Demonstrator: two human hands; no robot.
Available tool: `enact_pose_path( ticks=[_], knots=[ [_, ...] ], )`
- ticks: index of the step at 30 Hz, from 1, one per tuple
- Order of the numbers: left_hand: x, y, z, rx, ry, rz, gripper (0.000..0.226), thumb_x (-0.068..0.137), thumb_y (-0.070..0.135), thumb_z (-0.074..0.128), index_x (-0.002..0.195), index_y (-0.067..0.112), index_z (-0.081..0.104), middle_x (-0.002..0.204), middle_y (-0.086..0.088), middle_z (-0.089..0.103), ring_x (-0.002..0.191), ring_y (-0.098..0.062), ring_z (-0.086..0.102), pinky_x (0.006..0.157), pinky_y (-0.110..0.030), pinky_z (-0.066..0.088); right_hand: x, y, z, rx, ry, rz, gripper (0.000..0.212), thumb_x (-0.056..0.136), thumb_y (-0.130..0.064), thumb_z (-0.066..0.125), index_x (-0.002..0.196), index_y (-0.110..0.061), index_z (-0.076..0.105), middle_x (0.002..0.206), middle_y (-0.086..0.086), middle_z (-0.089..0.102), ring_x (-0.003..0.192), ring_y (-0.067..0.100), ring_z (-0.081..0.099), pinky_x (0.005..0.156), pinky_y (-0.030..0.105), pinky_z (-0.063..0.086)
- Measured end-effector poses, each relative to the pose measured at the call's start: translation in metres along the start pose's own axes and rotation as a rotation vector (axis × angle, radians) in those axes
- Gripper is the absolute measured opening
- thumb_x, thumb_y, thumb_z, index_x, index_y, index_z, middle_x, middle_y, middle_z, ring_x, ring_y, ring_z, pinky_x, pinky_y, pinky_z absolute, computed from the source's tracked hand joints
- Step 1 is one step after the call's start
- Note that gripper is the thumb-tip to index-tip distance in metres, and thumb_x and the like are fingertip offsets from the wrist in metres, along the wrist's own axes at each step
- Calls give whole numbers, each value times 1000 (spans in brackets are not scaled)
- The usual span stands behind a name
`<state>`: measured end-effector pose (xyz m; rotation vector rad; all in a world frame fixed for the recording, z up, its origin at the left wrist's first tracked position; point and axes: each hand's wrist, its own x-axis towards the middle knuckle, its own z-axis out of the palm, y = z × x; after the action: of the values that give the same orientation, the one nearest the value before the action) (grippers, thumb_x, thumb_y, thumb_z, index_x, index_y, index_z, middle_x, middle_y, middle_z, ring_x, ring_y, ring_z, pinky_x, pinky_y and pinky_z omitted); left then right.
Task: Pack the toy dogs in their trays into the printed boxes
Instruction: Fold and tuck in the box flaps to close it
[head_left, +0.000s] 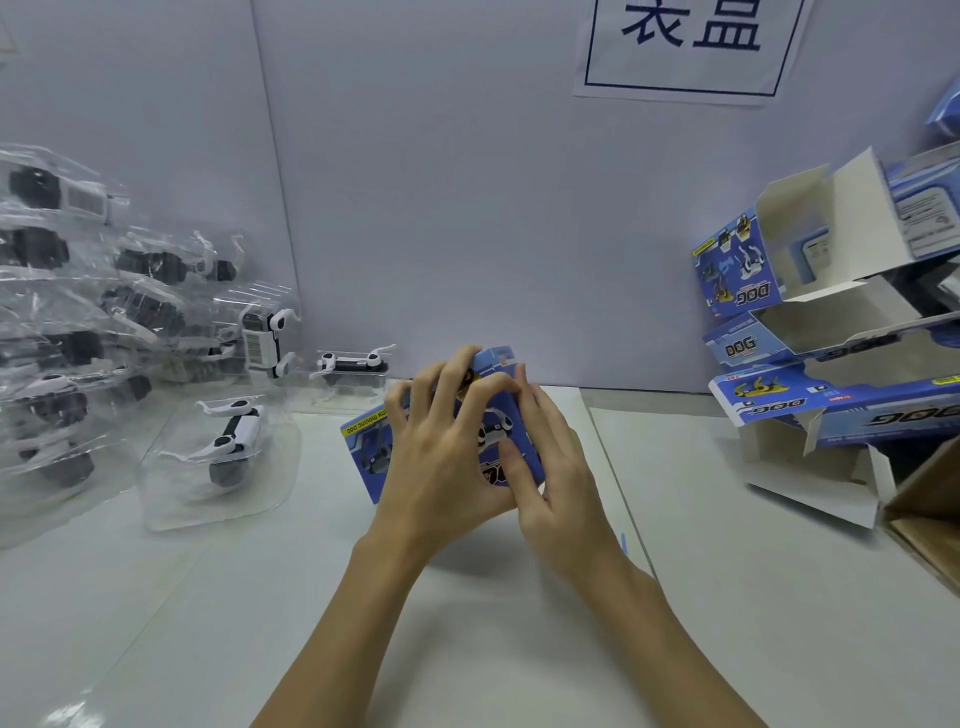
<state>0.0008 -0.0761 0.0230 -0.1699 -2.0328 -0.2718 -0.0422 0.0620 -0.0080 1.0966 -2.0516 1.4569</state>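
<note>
A blue printed box (363, 447) stands on the white table at the centre. My left hand (441, 457) grips it from the front, fingers curled over its top edge. My right hand (550, 467) holds its right end, thumb pressed on the printed face. Whatever is inside the box is hidden. A white and black toy dog in a clear tray (228, 447) lies just left of the box. Another toy dog in a tray (353, 364) stands behind it by the wall.
A heap of several clear trays with toy dogs (78, 322) fills the left side. Several open printed boxes (810, 322) are stacked at the right. A brown carton (930, 514) sits at the right edge. A paper sign (691, 47) hangs on the grey wall.
</note>
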Motion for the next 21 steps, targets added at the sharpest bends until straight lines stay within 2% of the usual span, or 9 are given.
enact_pose_path(
  ticks=[4,8,12,14,16,19,21],
  knots=[
    [-1,1,1,-16,19,3,65,72,48,73,128,27,50,150,-8,47,128,-31,49,107,-51,34,1,-1,-1,2,-24,5,58,108,-36,44,162,-39,26,166,-5,33,149,19,38,113,41,50],
    [-4,-2,3,-32,-15,2,78,74,51,74,143,28,46,156,-3,40,135,-28,42,112,-46,32,0,-1,-1,65,7,34,62,106,-36,52,161,-46,25,158,-4,38,144,22,45,105,42,56],
    [-5,-2,4,-40,-13,17,80,74,50,76,144,26,48,155,-3,42,136,-27,44,114,-44,31,0,0,-1,108,10,49,63,106,-28,58,159,-44,28,155,0,40,141,24,49,103,43,58],
    [-3,0,4,-38,6,13,79,72,48,79,140,25,48,153,-5,46,132,-29,48,112,-45,32,2,1,-2,116,6,40,59,107,-22,56,157,-42,32,156,2,41,142,25,48,105,46,56],
    [-3,1,3,-14,17,17,78,71,49,80,138,23,49,152,-8,48,130,-31,50,110,-48,34,3,0,-3,115,-15,27,53,109,-24,51,158,-37,35,156,1,41,142,23,47,107,44,55],
    [-4,-1,1,-77,42,12,85,68,53,86,139,19,54,154,-10,44,137,-30,46,111,-50,36,5,-5,-10,438,-13,164,50,109,-37,43,159,-32,39,150,-4,54,137,17,55,103,34,56],
    [-2,-6,-2,-289,78,-70,92,66,49,92,142,19,51,154,-8,41,141,-28,43,112,-43,40,9,-4,-16,599,31,319,55,107,-49,39,158,-30,41,138,-7,67,126,15,65,98,31,57]
  ],
)
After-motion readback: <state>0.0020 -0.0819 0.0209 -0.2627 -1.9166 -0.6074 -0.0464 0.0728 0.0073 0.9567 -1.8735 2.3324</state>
